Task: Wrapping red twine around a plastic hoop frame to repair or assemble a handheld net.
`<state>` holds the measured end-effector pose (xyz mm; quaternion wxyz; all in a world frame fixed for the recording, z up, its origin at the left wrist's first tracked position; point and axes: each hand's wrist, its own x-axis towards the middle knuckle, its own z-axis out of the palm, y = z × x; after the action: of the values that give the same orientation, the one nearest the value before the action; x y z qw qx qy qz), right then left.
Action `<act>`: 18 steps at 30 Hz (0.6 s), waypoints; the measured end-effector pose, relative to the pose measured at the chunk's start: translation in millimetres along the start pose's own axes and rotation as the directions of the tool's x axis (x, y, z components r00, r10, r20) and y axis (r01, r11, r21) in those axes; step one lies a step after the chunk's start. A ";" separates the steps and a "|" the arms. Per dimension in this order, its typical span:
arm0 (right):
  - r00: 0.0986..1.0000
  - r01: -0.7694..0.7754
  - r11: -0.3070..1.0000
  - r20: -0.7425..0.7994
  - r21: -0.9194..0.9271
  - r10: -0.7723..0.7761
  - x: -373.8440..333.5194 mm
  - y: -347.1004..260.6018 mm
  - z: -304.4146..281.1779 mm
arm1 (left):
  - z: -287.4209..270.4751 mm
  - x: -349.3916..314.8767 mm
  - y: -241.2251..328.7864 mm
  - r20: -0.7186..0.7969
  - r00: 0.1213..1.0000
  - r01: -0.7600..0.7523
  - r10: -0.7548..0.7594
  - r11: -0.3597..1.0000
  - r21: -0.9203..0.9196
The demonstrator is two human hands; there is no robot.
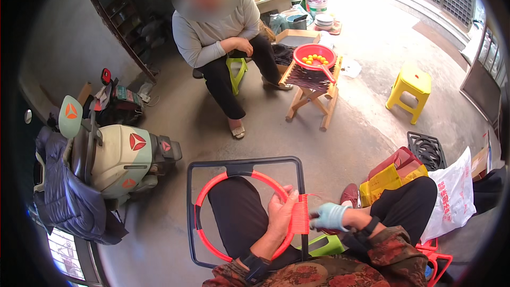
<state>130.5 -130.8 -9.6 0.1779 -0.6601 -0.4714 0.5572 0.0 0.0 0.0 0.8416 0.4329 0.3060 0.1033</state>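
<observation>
A black square frame (243,160) rests across my lap, with an orange-red ring (206,194) set inside it. Bright orange cord (301,215) is wound in close, tight turns where the ring meets the frame's right side; a thin loose strand sticks out above the windings. My bare left hand (281,210) is closed round the ring and its thumb side presses beside the wound cord. Just right of the windings is my right hand (329,217) in a light blue glove with dark fingertips. Its fingers are bent toward the cord, and what they hold is too small to make out.
A person (212,37) sits opposite with folded arms. Beside them a folding stool (313,93) bears a red basin (300,51) of small yellow balls. A yellow stool (410,89) stands right, bags (451,191) lie by my right knee, and a scooter (119,154) is parked left.
</observation>
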 end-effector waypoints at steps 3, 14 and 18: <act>0.940 -0.149 0.911 -0.230 0.384 0.250 27.7 -9.3 -8.7 | 10.6 -4.5 -2.5 -0.129 0.985 -0.098 0.115 0.986 0.133; 0.829 0.426 0.466 -0.541 0.775 0.142 28.3 -57.4 -24.6 | 6.2 -2.7 -15.8 -0.003 0.996 -0.087 0.087 0.993 -0.078; 0.628 0.507 0.612 -0.747 0.606 0.220 53.7 -27.1 -22.4 | 8.5 -3.3 -7.0 -0.170 0.972 -0.148 0.160 0.986 0.081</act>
<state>135.7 -66.9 -12.4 0.6748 -0.6388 -0.1185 0.3500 1.9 -11.3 -0.5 0.7855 0.4728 0.3480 0.1958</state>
